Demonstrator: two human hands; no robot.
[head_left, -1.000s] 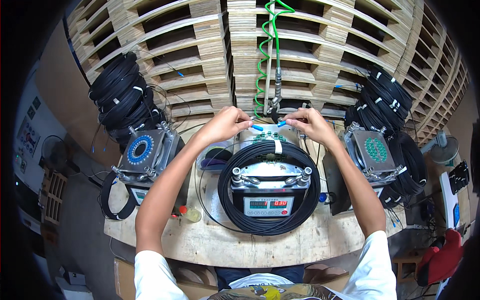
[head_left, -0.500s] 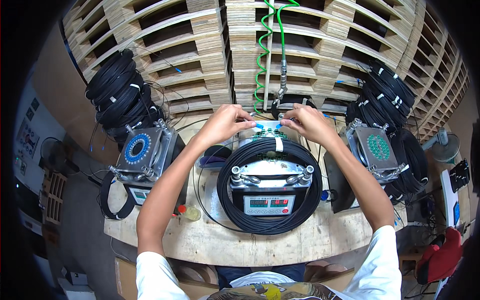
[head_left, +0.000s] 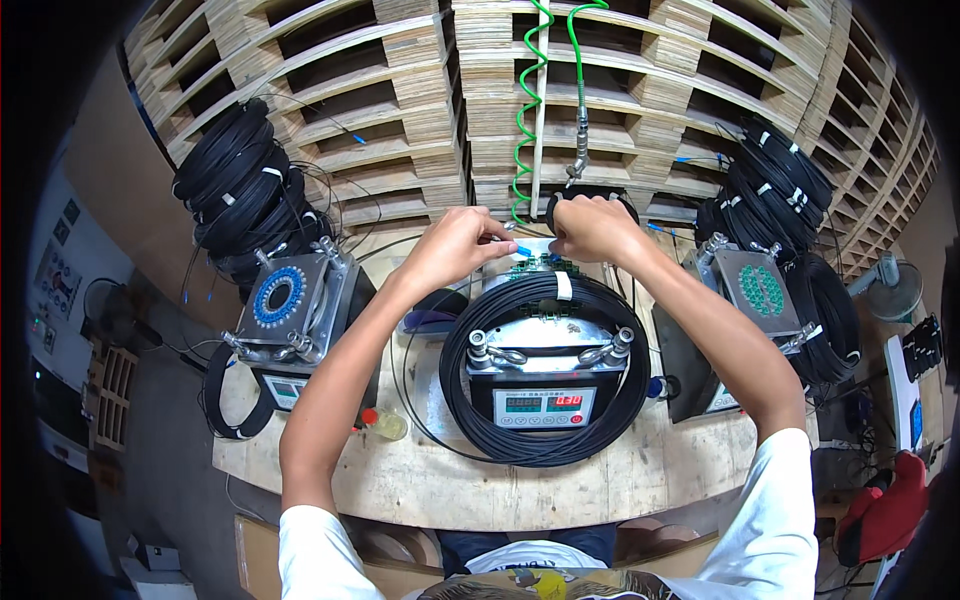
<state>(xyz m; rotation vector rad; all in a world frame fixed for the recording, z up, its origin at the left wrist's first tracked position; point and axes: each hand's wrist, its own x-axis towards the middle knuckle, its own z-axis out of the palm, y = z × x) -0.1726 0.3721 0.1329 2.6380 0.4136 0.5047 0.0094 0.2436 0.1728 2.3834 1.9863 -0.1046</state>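
Both my hands work over the far side of a bench machine with a metal top plate. My left hand [head_left: 466, 246] pinches a small blue cable connector [head_left: 524, 252] between thumb and finger, at the row of green holders [head_left: 545, 264] on the plate. My right hand [head_left: 600, 232] is closed just right of it, knuckles up; only a sliver of blue shows under its fingers, and their tips are mostly hidden. A big black cable coil [head_left: 545, 455] with a white tie rests upright around the machine's front, framing its lit display panel [head_left: 544, 408].
Similar machines stand at left, with a ring of blue connectors [head_left: 279, 297], and at right, with green ones [head_left: 760, 290]. Black coils [head_left: 235, 185] are stacked behind them. A red-capped bottle [head_left: 385, 424] sits on the wooden bench. A green air hose [head_left: 579, 100] hangs before stacked pallets.
My right hand has turned over and closed, hiding most of the blue connector seen in it before. The air hose nozzle has swung right. My left hand has hardly moved.
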